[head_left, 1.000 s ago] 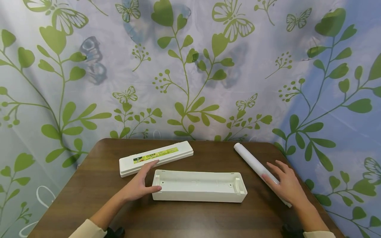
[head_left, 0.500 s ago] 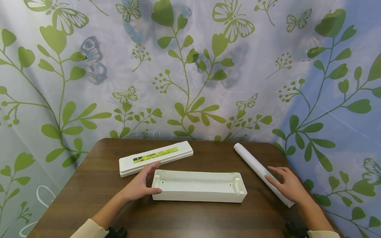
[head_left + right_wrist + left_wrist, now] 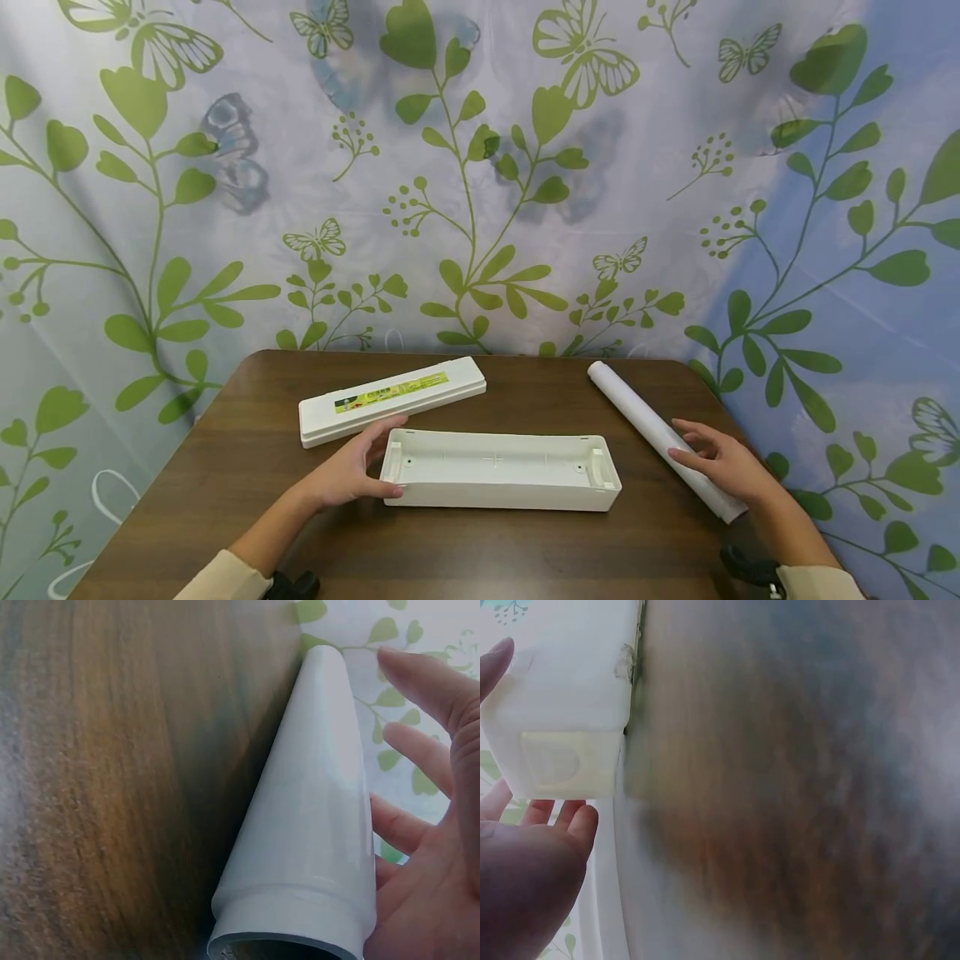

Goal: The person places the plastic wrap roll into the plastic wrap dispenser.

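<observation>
In the head view an open-topped white plastic box [image 3: 501,496], long and narrow, lies in the middle of the wooden table. My left hand [image 3: 347,471] spans its left end, the thumb at the front corner and the fingers near the back corner. The left wrist view has that box end [image 3: 570,761] between thumb and fingers. At the right lies a white roll [image 3: 651,423], slanting. My right hand [image 3: 723,467] is beside and partly over its near end, with loosely bent fingers. The right wrist view shows the roll's hollow tube end [image 3: 292,922]; the thumb stands apart from it.
Behind the box and left of it lies a white lid-like piece [image 3: 442,400] with a yellow-green label, close to my left fingers. The brown table [image 3: 487,558] ends at a leaf-patterned curtain [image 3: 480,208] at the back and right.
My left hand has drawn slightly closer round the box's left end. My right hand has shifted a little toward me and bent its fingers more. The roll's near end has moved slightly right.
</observation>
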Available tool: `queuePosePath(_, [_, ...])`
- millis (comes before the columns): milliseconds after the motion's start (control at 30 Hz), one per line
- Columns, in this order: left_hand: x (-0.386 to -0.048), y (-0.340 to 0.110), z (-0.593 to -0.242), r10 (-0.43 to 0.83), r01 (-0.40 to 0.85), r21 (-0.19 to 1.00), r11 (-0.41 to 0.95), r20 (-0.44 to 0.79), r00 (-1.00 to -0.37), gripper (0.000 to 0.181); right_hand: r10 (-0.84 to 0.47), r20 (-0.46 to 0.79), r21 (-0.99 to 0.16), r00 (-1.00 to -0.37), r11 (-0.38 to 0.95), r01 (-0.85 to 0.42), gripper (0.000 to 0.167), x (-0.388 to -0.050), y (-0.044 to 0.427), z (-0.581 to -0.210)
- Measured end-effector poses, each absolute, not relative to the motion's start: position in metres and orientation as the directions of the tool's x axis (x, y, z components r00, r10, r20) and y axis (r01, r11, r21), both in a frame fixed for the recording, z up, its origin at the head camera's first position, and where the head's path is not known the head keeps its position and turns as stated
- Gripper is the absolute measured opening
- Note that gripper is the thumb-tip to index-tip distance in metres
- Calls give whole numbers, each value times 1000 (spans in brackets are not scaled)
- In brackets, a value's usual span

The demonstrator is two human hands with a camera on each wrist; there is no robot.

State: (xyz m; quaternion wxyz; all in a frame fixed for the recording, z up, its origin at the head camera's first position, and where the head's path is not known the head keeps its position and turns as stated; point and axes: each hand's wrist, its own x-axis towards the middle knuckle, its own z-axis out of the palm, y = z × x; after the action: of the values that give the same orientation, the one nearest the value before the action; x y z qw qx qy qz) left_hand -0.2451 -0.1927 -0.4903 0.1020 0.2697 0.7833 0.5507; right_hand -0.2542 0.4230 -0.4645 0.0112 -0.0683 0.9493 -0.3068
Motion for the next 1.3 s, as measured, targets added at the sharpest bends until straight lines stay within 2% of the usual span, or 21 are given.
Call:
queuePosePath(367, [-248,-198,-491,602,164,973,161,35,-797,100,-208,-38,-663,-977,737,-131,71,-260,429,-470])
queuePosePath(567, [-252,-200,-493,633,126,987,104,32,-773,100,-233,-52,-728,-971,675,-123,72,-263,431,-471])
queuePosePath(900, [-253,-202,-492,640,116,988,100,25,-768,98,-235,-71,-764,-969,638,-99,78,-265,434,-474])
queuePosePath(1300, [-255,-201,-494,646,119,990,79,39,-762,98,-205,-56,-769,-977,633,-88,72,-263,432,-476])
